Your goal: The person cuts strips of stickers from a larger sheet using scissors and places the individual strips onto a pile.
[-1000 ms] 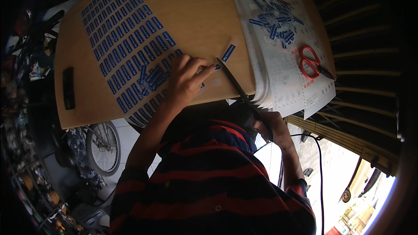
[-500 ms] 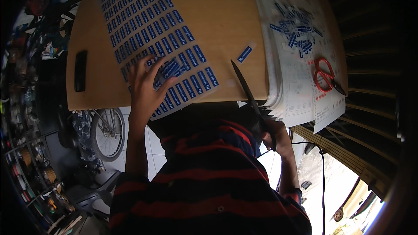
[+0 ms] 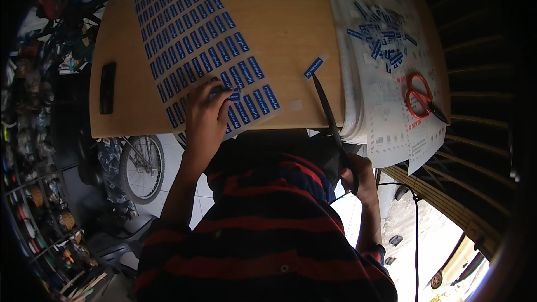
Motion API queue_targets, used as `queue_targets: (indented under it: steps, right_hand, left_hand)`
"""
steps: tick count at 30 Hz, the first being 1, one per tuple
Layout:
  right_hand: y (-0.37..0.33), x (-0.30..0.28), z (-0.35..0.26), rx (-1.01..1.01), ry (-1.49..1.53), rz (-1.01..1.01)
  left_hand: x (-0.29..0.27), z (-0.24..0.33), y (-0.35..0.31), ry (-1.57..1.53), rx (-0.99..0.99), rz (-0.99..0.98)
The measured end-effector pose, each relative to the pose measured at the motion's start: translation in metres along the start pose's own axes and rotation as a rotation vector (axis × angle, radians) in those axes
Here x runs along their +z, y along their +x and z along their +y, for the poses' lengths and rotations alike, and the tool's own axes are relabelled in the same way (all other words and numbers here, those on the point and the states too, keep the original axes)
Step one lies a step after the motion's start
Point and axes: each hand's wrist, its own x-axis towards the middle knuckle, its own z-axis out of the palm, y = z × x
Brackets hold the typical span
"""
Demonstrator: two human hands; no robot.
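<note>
A long clear sheet (image 3: pixel 184 45) printed with rows of blue labels lies across the left half of the table. Over its near part, my left hand (image 3: pixel 206 113) is closed in a pinch on a few cut blue labels (image 3: pixel 230 95), partly covered by the fingers. My right hand (image 3: pixel 362 178) grips a pair of dark scissors (image 3: pixel 330 113), whose handles are mostly hidden by the hand. The blades reach up over the table edge and look closed. Their tip meets the lower end of a single loose blue label (image 3: pixel 314 67).
On the right, white printed mailing bags (image 3: pixel 386 134) hold a pile of cut labels (image 3: pixel 386 33) and red-handled scissors (image 3: pixel 417 98). A black phone (image 3: pixel 107 88) lies at the table's left end. A bicycle wheel (image 3: pixel 142 169) stands below. A dark cable (image 3: pixel 416 235) hangs at lower right.
My left hand has shifted right, and its spread fingers have drawn together on the cut labels. The scissors' tip has swung right to the loose label, which sits slightly turned.
</note>
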Motion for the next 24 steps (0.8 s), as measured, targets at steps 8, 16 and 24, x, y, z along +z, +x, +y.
queue_targets:
  steps: [8, 16, 24]
  right_hand:
    - [-0.002, 0.001, 0.008, -0.001, -0.058, -0.015]
    - [0.0, 0.002, 0.015, 0.001, -0.12, -0.009]
    - [0.0, 0.004, 0.015, 0.004, -0.117, -0.003]
  left_hand:
    - [0.013, 0.016, -0.034, 0.08, 0.132, -0.071]
    - [0.03, 0.006, -0.051, -0.091, 0.283, 0.036]
    - [0.027, 0.017, -0.045, -0.088, 0.202, 0.097]
